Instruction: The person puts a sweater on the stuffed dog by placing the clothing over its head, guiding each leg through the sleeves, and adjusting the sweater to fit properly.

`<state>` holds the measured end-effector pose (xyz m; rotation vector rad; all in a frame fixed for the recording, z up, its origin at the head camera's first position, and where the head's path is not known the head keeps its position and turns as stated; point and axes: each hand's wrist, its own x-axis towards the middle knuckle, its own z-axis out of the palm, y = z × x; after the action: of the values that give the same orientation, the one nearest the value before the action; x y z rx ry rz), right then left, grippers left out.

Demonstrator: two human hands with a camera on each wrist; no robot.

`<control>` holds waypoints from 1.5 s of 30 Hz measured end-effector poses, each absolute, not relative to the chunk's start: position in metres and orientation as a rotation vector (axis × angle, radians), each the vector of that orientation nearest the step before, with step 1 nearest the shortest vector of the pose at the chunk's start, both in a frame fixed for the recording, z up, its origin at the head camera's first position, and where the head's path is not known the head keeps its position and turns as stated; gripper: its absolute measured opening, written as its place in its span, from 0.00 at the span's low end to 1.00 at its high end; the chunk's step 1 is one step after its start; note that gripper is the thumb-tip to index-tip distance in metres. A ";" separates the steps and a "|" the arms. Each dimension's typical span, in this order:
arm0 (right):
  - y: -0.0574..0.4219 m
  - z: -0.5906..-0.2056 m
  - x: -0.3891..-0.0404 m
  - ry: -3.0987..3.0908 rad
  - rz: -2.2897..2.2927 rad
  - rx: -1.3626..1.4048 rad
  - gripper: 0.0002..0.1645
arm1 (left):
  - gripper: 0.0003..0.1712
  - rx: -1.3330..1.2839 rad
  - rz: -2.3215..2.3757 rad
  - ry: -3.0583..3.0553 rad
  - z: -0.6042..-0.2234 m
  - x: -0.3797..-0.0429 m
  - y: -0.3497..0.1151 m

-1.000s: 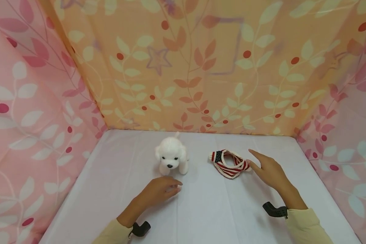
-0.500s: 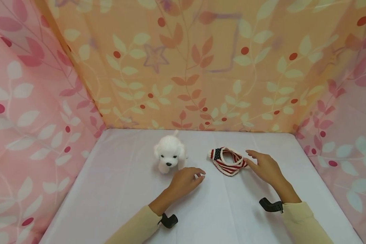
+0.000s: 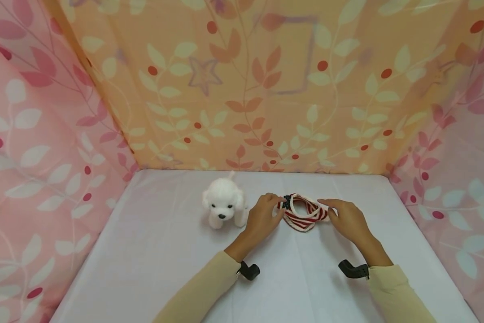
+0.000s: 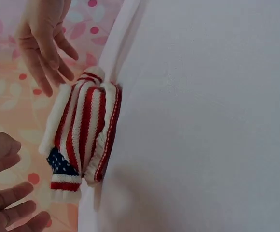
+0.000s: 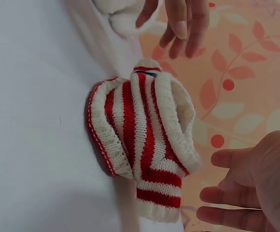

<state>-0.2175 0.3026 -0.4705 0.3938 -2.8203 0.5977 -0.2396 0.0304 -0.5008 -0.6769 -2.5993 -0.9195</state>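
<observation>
A small knitted sweater lies on the white table right of centre, striped red and white with a starred navy patch near one sleeve. Its wide white neck opening faces up and back. My left hand hovers at the navy sleeve; the left wrist view has its parted fingers beside the cuff with a gap between. At the opposite, striped sleeve, my right hand is held with loosely bent fingers, apart from the knit. Neither hand grips anything. Left of the sweater stands a white plush dog, facing me.
The white-covered table is bordered by an orange leaf-print cloth behind and pink printed cloths at the sides. Each wrist carries a black camera mount. The dog stands close to my left hand.
My left hand has moved right and away from me, from in front of the plush dog to the sweater's navy sleeve. My right hand has shifted slightly left, staying by the other sleeve.
</observation>
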 end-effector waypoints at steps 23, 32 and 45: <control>0.300 -0.490 -0.220 -2.892 0.606 0.412 0.20 | 0.22 -1.020 -0.891 -2.815 -0.508 -0.276 0.044; 0.297 -0.495 -0.216 -2.826 0.570 0.392 0.18 | 0.19 -0.969 -0.900 -2.830 -0.513 -0.277 0.044; 0.293 -0.497 -0.222 -2.750 0.550 0.355 0.12 | 0.09 -0.809 -0.748 -2.707 -0.519 -0.283 0.047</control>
<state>-0.2218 0.2926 -0.4965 0.3551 -2.7504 0.5499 -0.2829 0.0471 -0.5189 -0.8089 -2.7067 -0.7483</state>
